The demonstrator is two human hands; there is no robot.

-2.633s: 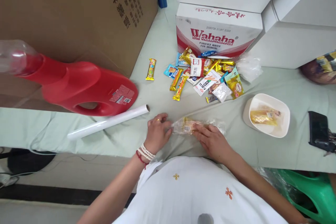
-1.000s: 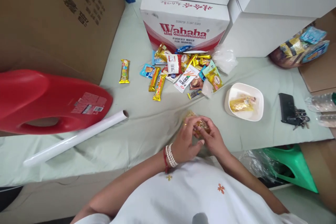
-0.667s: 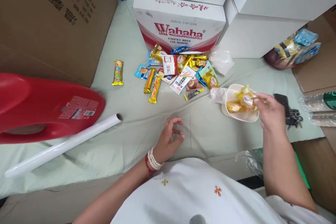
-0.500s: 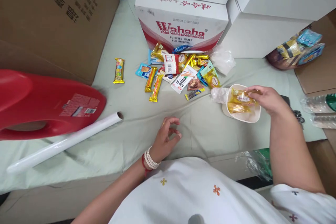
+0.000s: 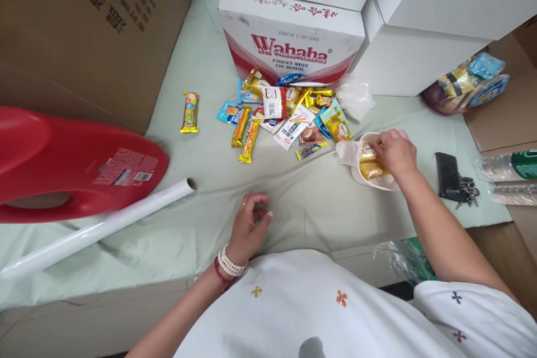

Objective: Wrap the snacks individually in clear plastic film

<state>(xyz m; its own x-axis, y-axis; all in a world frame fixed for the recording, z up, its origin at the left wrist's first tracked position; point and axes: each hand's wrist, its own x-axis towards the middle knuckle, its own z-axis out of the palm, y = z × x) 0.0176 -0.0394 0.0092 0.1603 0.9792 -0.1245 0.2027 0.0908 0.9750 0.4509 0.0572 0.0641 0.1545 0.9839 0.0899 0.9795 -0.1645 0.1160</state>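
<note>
Right hand [image 5: 397, 155] had shifted leftward over the white tub [image 5: 387, 182] | pale green cloth [image 5: 323, 201] ran under stacked cartons [image 5: 293, 42] | upper yellow packet [image 5: 367, 151] lay inside, at right fingertips [image 5: 378, 144], grip unclear | left hand [image 5: 248, 226] curled loosely, fingertips parted

Carton [image 5: 292, 47]: red "Wahaha®", "PURIFIED WATER FOR DRINKING" under it, stamped digits above unclear; red "娃哈哈" upside down on top. Brown box [image 5: 100, 61]: sideways black Chinese, "温馨" legible. White packet [image 5: 292, 127]: black "大面筋". Red jug [image 5: 79, 156]: barcode label [image 5: 125, 168], print too small. Yellow packs [image 5: 372, 170] in tub [image 5: 362, 180]: lettering unreadable.
</note>
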